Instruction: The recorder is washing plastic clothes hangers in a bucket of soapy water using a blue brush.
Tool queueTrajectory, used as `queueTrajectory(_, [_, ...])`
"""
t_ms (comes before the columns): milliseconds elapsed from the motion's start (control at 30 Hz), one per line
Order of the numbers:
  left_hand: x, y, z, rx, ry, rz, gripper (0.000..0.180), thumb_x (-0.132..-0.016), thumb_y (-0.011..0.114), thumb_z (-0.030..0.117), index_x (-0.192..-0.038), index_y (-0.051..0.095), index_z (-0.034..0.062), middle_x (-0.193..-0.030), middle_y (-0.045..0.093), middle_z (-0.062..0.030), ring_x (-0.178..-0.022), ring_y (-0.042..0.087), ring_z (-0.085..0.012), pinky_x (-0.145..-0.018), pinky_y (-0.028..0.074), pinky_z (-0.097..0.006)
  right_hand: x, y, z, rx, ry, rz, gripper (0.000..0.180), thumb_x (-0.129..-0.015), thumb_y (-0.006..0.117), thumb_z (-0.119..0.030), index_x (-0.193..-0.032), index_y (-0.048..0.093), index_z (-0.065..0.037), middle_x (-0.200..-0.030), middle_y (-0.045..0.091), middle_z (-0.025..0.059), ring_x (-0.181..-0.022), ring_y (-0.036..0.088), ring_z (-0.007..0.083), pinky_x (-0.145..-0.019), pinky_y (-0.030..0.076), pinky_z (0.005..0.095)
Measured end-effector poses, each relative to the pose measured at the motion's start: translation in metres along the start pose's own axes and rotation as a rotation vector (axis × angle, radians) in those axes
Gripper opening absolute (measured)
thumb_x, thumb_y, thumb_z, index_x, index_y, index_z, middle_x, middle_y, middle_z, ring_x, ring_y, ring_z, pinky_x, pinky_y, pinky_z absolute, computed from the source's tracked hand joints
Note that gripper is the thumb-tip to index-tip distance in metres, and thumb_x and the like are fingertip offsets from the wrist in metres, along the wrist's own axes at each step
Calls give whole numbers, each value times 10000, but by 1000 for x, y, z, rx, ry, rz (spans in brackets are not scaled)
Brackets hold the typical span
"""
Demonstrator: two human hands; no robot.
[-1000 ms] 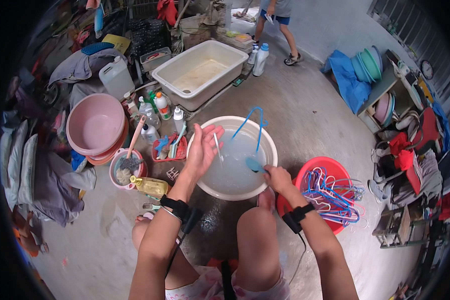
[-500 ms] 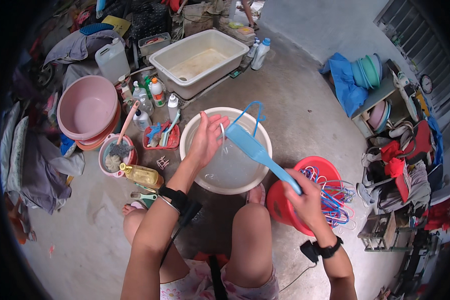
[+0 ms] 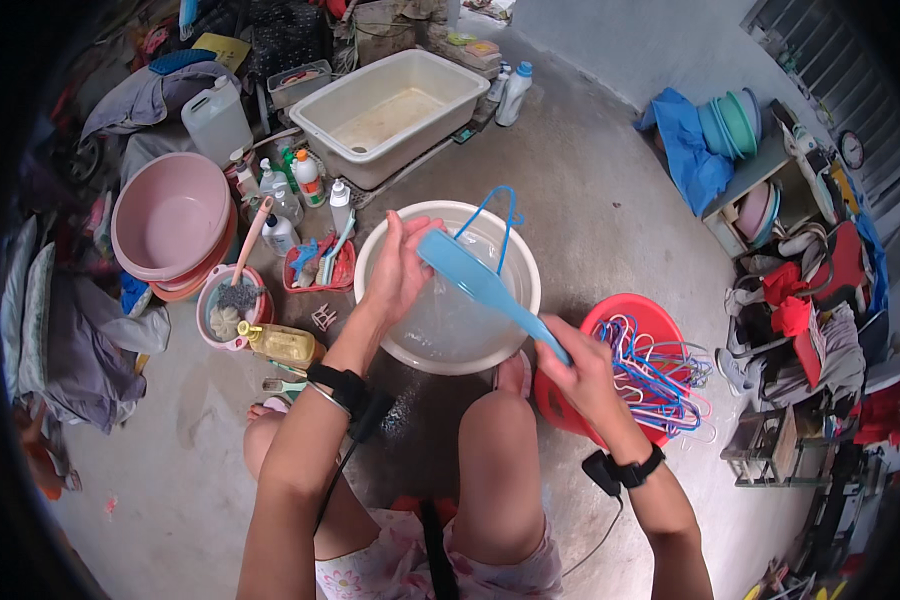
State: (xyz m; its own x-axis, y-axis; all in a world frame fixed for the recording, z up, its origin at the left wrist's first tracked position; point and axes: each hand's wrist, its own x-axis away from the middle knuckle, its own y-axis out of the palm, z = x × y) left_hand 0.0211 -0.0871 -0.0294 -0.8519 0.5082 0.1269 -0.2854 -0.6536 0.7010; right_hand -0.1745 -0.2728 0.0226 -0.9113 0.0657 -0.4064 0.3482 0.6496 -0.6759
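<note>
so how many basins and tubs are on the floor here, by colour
white round basin: 1
red basin holding hangers: 1
pink basins, stacked, at least: 2
cream rectangular tub: 1
total: 5, counting only those on the floor

The left hand is over the white one; the right hand holds a blue brush above it.

Pink tub [image 3: 170,222] left; rectangular cream tub [image 3: 390,110] above; red basket of hangers [image 3: 640,370] right.

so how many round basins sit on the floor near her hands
3: a white basin under both hands, a red basin of hangers at the right, stacked pink basins at the left; more may be hidden.
</note>
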Motion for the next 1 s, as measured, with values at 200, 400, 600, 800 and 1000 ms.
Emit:
queueTrajectory(200, [1,-13,8,-19,4,10,711,-923,281,585,-1276,349,-29,-1315,452,-179,-1197,466,-234,-952,404,-385,20,8,34,-5,64,-139,307,-804,621,-139,-1089,593,-28,-847,634,192,-713,640,333,-616,507,375])
queueTrajectory(400, [14,-24,17,-112,-18,-4,733,-914,274,609,-1301,320,-13,-1356,420,-144,-1246,413,-205,-971,354,-377,22,13,47,-147,477,-88,260,-799,594,-136,-1012,619,12,-742,632,200,-739,651,333,-638,503,365])
queueTrajectory(600, [19,-29,17,-212,-17,142,488,-959,400,422,-1221,422,11,-1256,482,-102,-1170,494,-207,-871,472,-364,-12,67,99,336,509,-391,264,-792,587,-226,-912,635,5,-873,642,221,-852,627,384,-733,499,453])
queueTrajectory(800, [38,-64,20,-772,-119,237,305,-950,471,209,-1190,466,19,-1132,554,-87,-1028,586,-199,-783,489,-311,-23,82,101,362,460,-557,237,-797,575,-250,-910,647,-54,-910,640,210,-862,620,378,-756,500,464])
queueTrajectory(1000, [60,-49,26,-800,-10,1,369,-988,390,260,-1253,470,15,-1148,589,-100,-1003,598,-160,-810,444,-231,10,27,56,-129,505,-263,231,-832,590,-225,-948,628,-29,-772,634,207,-717,636,351,-641,492,412])
